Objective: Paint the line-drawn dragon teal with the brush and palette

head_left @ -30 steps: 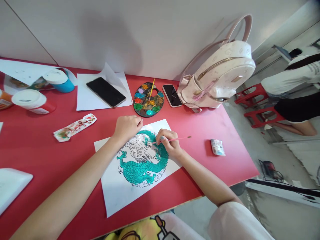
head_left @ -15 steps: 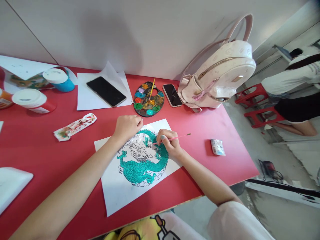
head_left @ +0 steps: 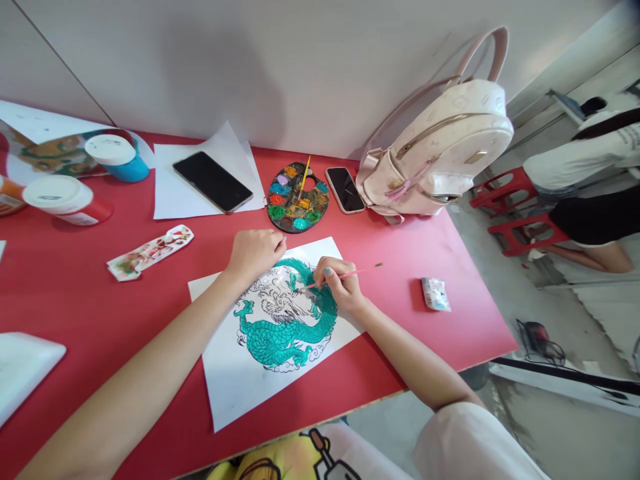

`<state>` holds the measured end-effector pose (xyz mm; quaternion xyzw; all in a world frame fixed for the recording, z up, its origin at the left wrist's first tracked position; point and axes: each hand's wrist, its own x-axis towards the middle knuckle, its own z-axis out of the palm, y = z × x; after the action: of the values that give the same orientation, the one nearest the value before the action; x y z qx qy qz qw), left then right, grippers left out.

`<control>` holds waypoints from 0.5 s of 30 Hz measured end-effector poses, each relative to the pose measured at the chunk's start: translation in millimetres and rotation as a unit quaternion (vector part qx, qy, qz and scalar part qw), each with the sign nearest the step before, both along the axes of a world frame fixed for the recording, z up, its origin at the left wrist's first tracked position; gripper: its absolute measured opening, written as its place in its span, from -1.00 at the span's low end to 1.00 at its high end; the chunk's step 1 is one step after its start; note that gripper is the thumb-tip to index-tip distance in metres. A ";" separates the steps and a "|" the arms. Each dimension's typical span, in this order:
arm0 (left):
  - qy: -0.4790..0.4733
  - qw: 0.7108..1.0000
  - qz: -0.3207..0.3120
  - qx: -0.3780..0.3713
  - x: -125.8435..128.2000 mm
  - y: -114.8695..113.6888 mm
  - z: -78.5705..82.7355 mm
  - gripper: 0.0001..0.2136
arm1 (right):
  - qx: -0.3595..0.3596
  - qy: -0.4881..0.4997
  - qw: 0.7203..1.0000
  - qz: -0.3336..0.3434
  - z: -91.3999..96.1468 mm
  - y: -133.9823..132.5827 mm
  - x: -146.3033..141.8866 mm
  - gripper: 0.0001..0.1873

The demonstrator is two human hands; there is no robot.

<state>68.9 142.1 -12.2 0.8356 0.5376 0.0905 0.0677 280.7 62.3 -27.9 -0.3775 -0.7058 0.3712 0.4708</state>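
Note:
A white sheet [head_left: 235, 380] with a dragon drawing [head_left: 280, 327], largely painted teal, lies on the red table [head_left: 75, 287]. My right hand [head_left: 340, 287] is closed on a thin pink paintbrush [head_left: 345, 275], its tip touching the drawing near the dragon's head. My left hand [head_left: 255, 252] rests as a loose fist on the sheet's upper edge, pressing it down. A round paint palette [head_left: 297, 199] with several colours and a yellow brush lies just behind the sheet.
Two phones [head_left: 213, 181] [head_left: 345, 190], a pale backpack [head_left: 440, 150], paint jars [head_left: 65, 200] [head_left: 117, 159], a smeared strip [head_left: 150, 253] and a small packet [head_left: 435, 294] sit on the table. Another person sits at the far right on red stools [head_left: 510, 220].
The paintbrush handle has tilted slightly upward as my right hand made small strokes. My left hand has stayed put.

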 end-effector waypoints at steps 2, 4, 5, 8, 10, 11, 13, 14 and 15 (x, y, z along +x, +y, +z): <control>-0.003 1.000 0.001 0.001 -0.2 0.1 -0.8 -0.58 | 0.000 -0.003 1.000 -0.005 0.1 0.2 -0.1 -0.41; -0.006 1.000 0.002 0.002 -0.4 0.1 -1.6 -0.59 | -0.005 -0.013 1.000 -0.009 0.3 0.2 -0.2 -0.40; -0.007 1.000 0.003 0.003 -0.5 0.1 -1.8 -0.59 | -0.007 -0.015 1.000 -0.010 0.4 0.2 -0.3 -0.39; -0.008 1.000 0.002 0.003 -0.7 -0.1 -1.7 -0.59 | -0.007 -0.012 1.000 -0.008 0.5 -0.2 -0.2 -0.38; -0.007 1.000 0.002 0.003 -0.8 0.0 -1.3 -0.59 | -0.002 -0.008 1.000 -0.006 0.1 -0.5 -0.1 -0.38; -0.006 1.000 0.002 0.002 -0.7 0.1 -1.1 -0.59 | 0.000 -0.004 1.000 -0.002 -0.2 -0.7 -0.1 -0.39; -0.002 1.000 0.002 0.001 -0.6 0.2 -0.9 -0.59 | 0.008 0.006 1.000 0.005 -0.9 -0.9 0.0 -0.39; 0.001 1.000 0.003 0.001 -0.5 0.3 -0.9 -0.59 | 0.012 0.007 1.000 0.005 -1.1 -1.0 0.1 -0.39; 0.003 1.000 0.003 0.000 -0.4 0.3 -0.9 -0.59 | 0.015 0.006 1.000 0.002 -1.2 -1.1 0.1 -0.39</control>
<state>68.5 142.4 -13.1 0.8342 0.5403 0.0885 0.0655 280.8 61.2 -29.1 -0.3668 -0.7095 0.3634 0.4796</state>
